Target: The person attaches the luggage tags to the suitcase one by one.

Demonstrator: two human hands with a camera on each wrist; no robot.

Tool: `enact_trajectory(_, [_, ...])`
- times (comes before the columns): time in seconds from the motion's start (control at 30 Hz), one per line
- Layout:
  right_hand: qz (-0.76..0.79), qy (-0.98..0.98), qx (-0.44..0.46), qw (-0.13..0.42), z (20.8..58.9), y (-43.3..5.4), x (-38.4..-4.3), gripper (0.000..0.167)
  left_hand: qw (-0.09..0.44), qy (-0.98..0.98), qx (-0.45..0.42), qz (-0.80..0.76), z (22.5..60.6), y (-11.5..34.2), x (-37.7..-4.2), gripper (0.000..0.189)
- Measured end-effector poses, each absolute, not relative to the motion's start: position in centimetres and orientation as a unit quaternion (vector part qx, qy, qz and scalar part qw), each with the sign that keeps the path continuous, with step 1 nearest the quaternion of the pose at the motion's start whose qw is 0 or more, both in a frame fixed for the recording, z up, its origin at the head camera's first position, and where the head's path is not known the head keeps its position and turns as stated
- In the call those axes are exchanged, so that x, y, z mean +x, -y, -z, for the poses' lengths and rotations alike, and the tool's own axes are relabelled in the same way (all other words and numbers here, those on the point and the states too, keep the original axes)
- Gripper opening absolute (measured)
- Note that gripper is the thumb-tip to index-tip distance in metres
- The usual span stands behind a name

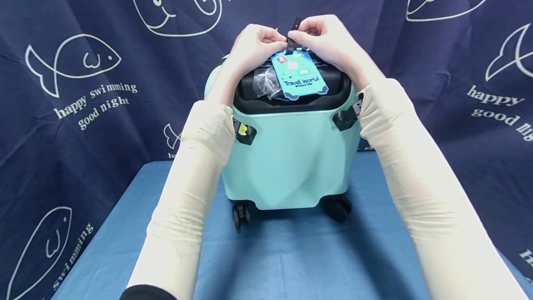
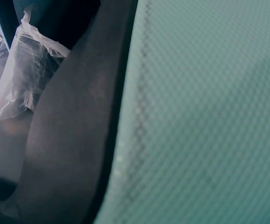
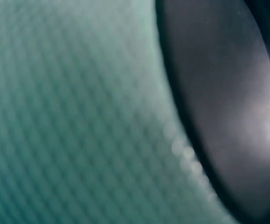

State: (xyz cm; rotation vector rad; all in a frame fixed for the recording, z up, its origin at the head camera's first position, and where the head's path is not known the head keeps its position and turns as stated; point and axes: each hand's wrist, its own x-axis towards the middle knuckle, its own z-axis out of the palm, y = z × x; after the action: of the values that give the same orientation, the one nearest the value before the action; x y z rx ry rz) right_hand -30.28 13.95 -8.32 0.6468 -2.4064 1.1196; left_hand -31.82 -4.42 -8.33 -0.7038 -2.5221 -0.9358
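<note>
A mint-green suitcase (image 1: 291, 161) stands upright on its wheels, its black top panel facing up. Over that panel's front edge lies a blue luggage tag (image 1: 300, 74) printed "Travel World", with a black strap (image 1: 291, 46) at its upper end. My left hand (image 1: 255, 49) pinches the strap from the left. From the other side, my right hand (image 1: 329, 40) pinches it too, and the strap's end sticks up between the hands. Both wrist views show only the suitcase's textured shell (image 2: 209, 112) and black trim (image 3: 218, 107) close up; the fingers are hidden there.
Clear plastic wrap (image 1: 264, 82) clings to the suitcase top left of the tag. Black wheels (image 1: 241, 214) rest on the blue-covered table (image 1: 283, 263). Dark blue cloth (image 1: 104, 138) with whale and fish drawings hangs behind and at the sides.
</note>
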Motion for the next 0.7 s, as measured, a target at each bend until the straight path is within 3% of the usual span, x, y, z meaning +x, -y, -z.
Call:
enact_trajectory(0.5, [-0.405, 0.859, 0.24, 0.2, 8.38, -13.98, -30.33, 0.024, 0.179, 0.889, -0.249, 0.34, 8.45, 4.5, -31.76, 0.018])
enact_trajectory(0.7, [-0.332, 0.895, 0.213, 0.21, 8.14, -13.88, -30.21, 0.03, 0.179, 0.891, -0.238, 0.343, 8.39, 4.6, -31.75, 0.019])
